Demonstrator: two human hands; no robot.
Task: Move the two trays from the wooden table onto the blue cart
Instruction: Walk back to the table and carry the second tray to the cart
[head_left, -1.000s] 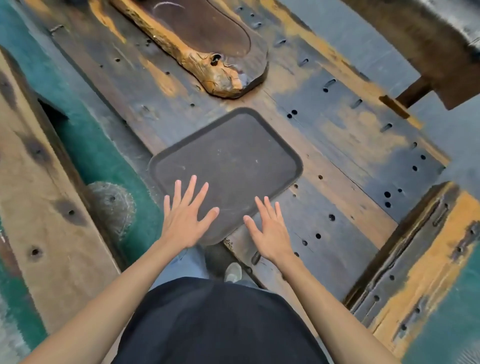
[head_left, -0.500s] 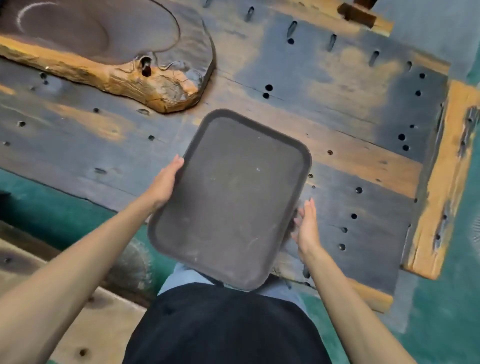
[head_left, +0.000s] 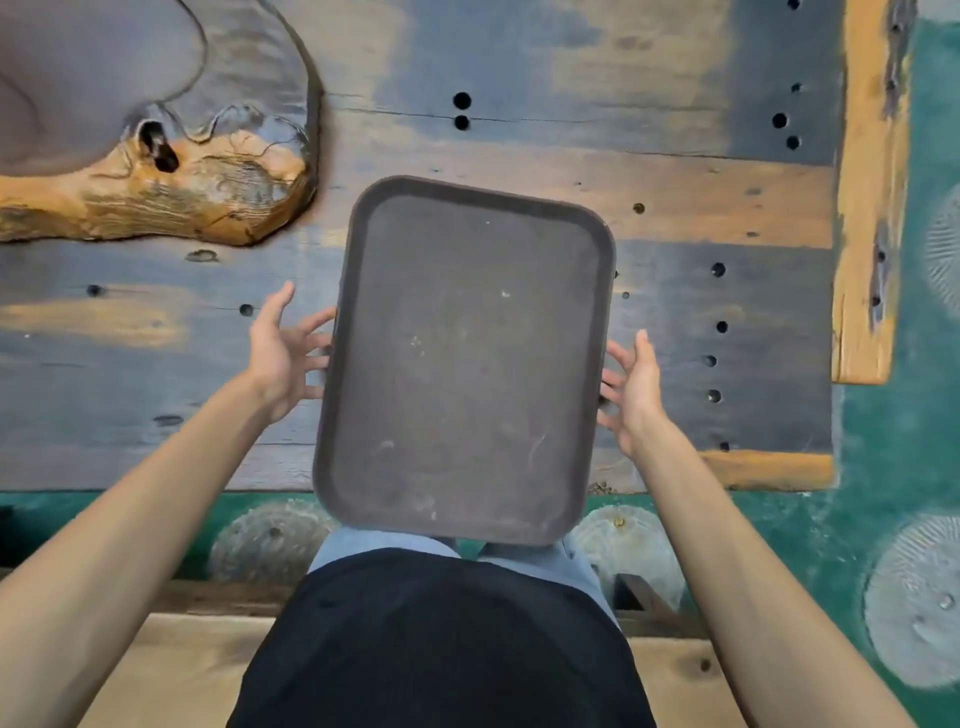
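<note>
The wooden table (head_left: 519, 130) lay under me, dark weathered planks dotted with holes, with a live-edge wood slab (head_left: 156, 156) at its far left and green floor (head_left: 883, 467) beyond its near edge. I held the brown tray (head_left: 462, 364) by its two long sides, its near end out past the table edge above my legs; whether its far end was touching the planks I could not tell. The blue cart and the second tray were nowhere in view. My grip looked the weak point: only fingertips met the rim, so the tray might have tipped or slipped if I swung it round fast. My left hand (head_left: 280, 353) was spread, fingers curled to the left rim, thumb up. My right hand (head_left: 631, 389) mirrored it, palm inward, fingers splayed against the right rim.
</note>
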